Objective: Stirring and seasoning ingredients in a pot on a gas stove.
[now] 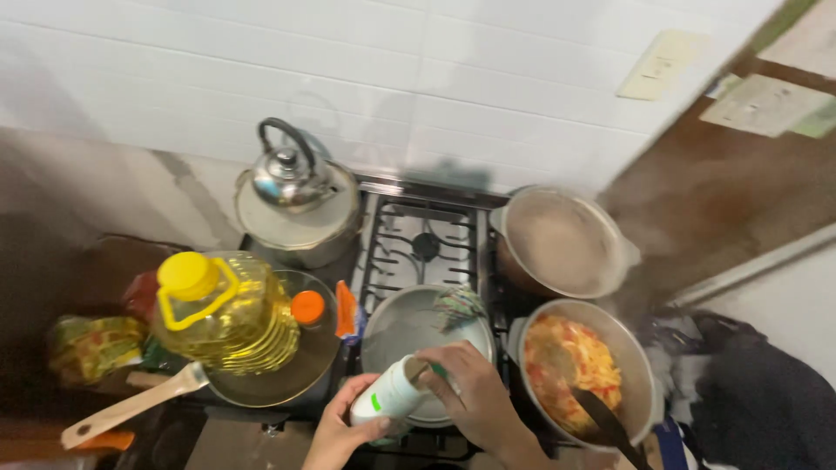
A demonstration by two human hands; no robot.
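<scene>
My left hand [335, 431] wraps the lower body of the jar [389, 396], fingers closed round its smooth white plastic side. My right hand [466, 396] is curled over its top end, fingertips at the mouth; whether they pinch a lid or something inside, I cannot tell. The jar lies tilted, mouth toward my right hand, held in the air just over the near rim of the pan [427, 335].

The risk, as I judge it: the jar is slick and round, tipped with its mouth low, so a loose left grip would let it roll and dump into the pan. Steam hangs just right of my grip, which could dampen my fingers.

Right of my right hand sits the pot [640, 383], a dull metal bowl of soft yellow and red food with a dark spoon [605, 422] in it. Nudging that handle with my wrist could tip it out.

Left of my left hand is a pale wooden handle [131, 409] leading to a glass lid [296, 370], with a ribbed yellow oil bottle [226, 318] standing on it, which looks unsteady.

Beyond the pan is the black grate [422, 239]. Farther right is a second pot [562, 244], steaming; farther left, a shiny kettle [292, 178] rests on a lidded pot.
</scene>
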